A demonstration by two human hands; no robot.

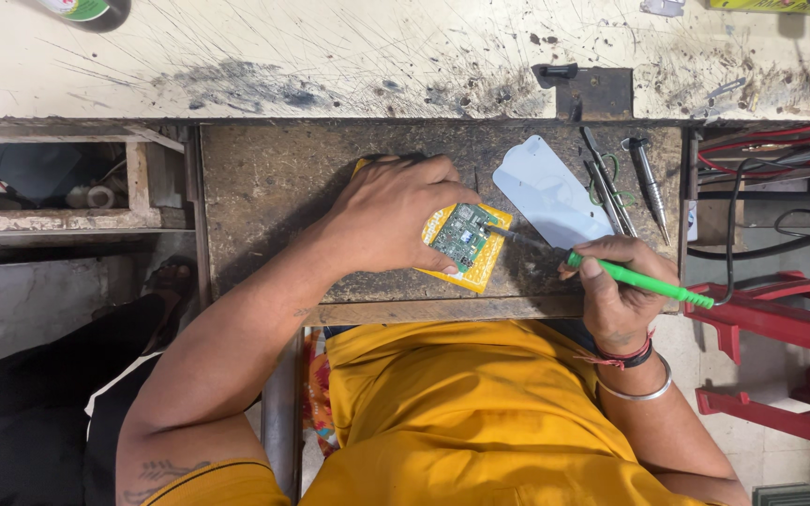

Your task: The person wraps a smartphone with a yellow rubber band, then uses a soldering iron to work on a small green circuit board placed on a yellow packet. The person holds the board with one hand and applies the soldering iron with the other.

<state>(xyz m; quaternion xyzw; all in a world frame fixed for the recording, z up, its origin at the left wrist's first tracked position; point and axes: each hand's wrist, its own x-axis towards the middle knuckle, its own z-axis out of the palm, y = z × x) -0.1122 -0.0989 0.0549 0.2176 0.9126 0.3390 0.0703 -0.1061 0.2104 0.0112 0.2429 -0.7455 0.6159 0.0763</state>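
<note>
I note a worn wooden bench [274, 187]; on it lie a yellow pad [485, 267], white plate [550, 197], tweezers [607, 183] and screwdriver [649, 183] far right.
</note>
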